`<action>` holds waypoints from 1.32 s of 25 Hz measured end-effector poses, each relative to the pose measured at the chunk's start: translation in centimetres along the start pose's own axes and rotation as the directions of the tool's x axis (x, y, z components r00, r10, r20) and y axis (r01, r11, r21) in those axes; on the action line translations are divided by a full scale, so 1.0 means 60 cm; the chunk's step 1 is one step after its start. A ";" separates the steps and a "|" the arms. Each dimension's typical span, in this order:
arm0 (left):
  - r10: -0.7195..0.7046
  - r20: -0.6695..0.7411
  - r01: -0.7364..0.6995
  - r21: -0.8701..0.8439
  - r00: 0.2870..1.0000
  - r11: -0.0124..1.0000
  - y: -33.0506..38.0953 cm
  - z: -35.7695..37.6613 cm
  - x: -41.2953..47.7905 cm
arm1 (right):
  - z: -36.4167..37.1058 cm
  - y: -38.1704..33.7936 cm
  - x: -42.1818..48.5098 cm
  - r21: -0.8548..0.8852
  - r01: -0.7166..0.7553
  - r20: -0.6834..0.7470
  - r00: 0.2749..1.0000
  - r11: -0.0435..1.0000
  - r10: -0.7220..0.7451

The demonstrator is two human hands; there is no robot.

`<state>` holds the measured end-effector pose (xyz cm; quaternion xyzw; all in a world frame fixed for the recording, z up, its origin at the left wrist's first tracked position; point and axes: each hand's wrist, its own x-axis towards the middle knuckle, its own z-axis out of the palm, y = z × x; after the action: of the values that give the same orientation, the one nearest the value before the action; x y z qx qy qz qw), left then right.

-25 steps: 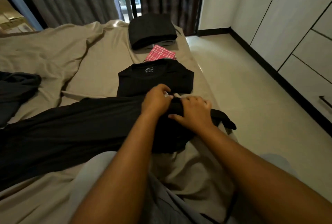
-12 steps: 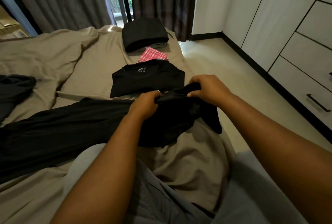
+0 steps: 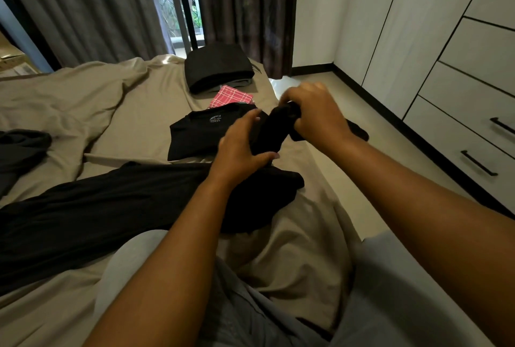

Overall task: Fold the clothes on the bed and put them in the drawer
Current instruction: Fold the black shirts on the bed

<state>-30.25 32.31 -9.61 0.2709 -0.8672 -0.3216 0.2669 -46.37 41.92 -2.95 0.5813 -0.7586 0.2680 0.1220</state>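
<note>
The left hand (image 3: 242, 146) cups a bunched end of the long black garment (image 3: 111, 207), with its thumb below the roll, its fingers arched over the top, and a wide gap between thumb and fingers. The right hand (image 3: 317, 116) grips the same bunch from the other side with curled fingers; its fingertips are blurred. The gripped end is raised off the bed (image 3: 139, 112) near its right edge, and a loose flap hangs past the right wrist. The rest of the garment lies flat and creased across the sheet towards the left edge.

Just beyond the hands lies a folded black T-shirt (image 3: 200, 135), then a pink checked cloth (image 3: 231, 97) and a folded dark stack (image 3: 217, 68) at the far right corner. The drawers (image 3: 473, 129) stand closed along the right wall.
</note>
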 end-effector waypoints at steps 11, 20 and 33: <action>-0.410 -0.505 0.123 -0.508 0.759 0.853 -0.018 -0.050 0.007 | 0.155 0.052 -0.088 -0.256 -0.310 0.712 0.580 0.915 0.396; -0.399 -0.613 0.042 -0.512 0.681 0.858 -0.032 -0.056 0.013 | 0.113 0.049 -0.078 0.538 -0.448 0.255 0.894 0.714 0.369; -0.319 -0.581 -0.044 -0.524 0.748 0.851 -0.007 -0.050 0.002 | -0.046 0.108 0.043 -0.385 -0.018 0.762 0.558 0.923 0.329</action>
<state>-28.30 30.73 -7.88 0.3510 -0.5808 -0.4427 0.5861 -53.60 42.49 -1.10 0.5300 -0.8167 -0.1508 -0.1713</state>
